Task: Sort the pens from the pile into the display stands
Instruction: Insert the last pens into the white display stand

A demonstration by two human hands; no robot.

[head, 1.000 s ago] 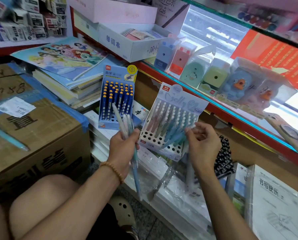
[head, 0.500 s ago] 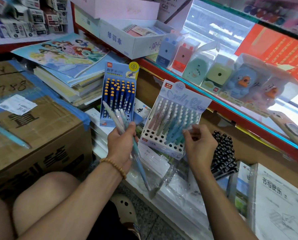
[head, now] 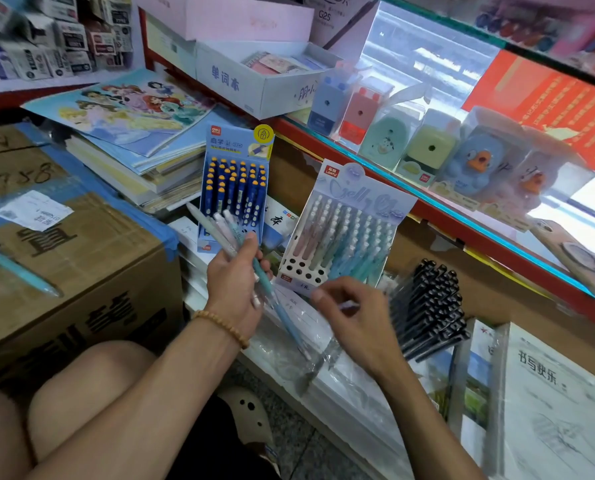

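Pens: bunch of pastel pens (head: 240, 258) in my left hand (head: 235, 289), fingers curled round them. Long axis runs diagonal, caps up and away toward the blue stand (head: 233, 188), tips down toward me and toward the pastel stand (head: 344, 233).

Landmark = pastel stand. Leaning back, rows mostly full, open holes at its near-left corner. Blue stand just left of it and further back, looks full.

Right hand (head: 355, 317) sits just below pastel stand's front edge, fingers bent, pinching what looks like one pale pen (head: 349, 304); blurred, can't be sure of colour or which end leads. Right hand is nearer the open holes, so I judge it does the inserting: pen must go up and slightly left from hand, swung to match the stand's lean.

Other bits: loose blue pen (head: 19, 270) far left of stand on cardboard box (head: 81, 258). Black pens (head: 427, 306) bundled right of stand.

Hard to see: lower ends of my bunch lost against clear plastic wrap (head: 306, 362); count in left hand unclear, maybe four or so.
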